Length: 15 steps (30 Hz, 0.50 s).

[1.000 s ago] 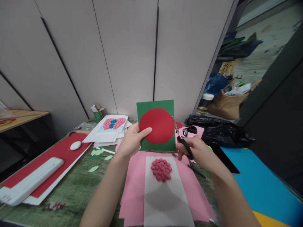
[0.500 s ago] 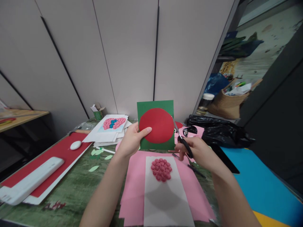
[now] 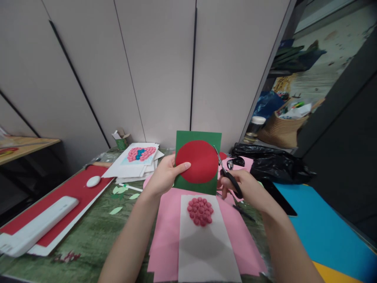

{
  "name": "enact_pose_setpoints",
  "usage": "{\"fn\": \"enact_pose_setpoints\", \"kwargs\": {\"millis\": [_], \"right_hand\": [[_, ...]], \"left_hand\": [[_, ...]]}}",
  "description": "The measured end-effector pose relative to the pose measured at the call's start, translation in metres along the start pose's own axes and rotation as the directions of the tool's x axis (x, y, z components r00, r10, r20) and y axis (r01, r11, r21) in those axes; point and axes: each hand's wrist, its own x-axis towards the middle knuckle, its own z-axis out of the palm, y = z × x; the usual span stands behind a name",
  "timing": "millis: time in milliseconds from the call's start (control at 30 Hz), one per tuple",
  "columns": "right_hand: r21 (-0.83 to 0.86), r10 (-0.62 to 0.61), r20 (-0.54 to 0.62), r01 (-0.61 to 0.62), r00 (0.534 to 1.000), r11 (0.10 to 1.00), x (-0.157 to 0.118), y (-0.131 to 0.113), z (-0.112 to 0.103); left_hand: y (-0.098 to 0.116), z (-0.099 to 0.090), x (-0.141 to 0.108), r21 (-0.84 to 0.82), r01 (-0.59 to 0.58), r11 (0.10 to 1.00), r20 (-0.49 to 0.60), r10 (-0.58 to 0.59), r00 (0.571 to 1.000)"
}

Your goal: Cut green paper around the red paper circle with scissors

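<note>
My left hand (image 3: 167, 173) pinches a red paper circle (image 3: 198, 161) flat against a square of green paper (image 3: 198, 135), thumb in front and fingers hidden behind. Both sheets are held upright above the table. In my right hand (image 3: 240, 186) are black-handled scissors (image 3: 231, 181), their blades pointing up and left at the right edge of the green paper. Whether the blades bite into the paper is hard to tell. Below, a cluster of dark pink paper rolls (image 3: 200, 211) sits on a white sheet (image 3: 206, 251) over pink paper (image 3: 165, 236).
At left are a white sheet stack with a pink and blue picture (image 3: 141, 154), cut green leaves (image 3: 116, 210), red card (image 3: 79, 192) and a long white device (image 3: 41, 224). On the right lie a black plastic bag (image 3: 273, 163), a dark tablet (image 3: 279, 198) and blue card (image 3: 321, 224).
The green and red papers have shifted slightly right and down and tilted clockwise with my left hand. My right hand, with the scissors, stays nearly in place.
</note>
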Motion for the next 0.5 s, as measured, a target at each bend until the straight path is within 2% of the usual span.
{"fn": "enact_pose_setpoints", "kwargs": {"millis": [500], "right_hand": [[-0.007, 0.006, 0.008, -0.006, 1.0, 1.0, -0.0017, -0.0031, -0.0014]], "left_hand": [[0.0011, -0.0032, 0.0007, -0.014, 0.049, 0.999, 0.028, -0.049, 0.998]]}}
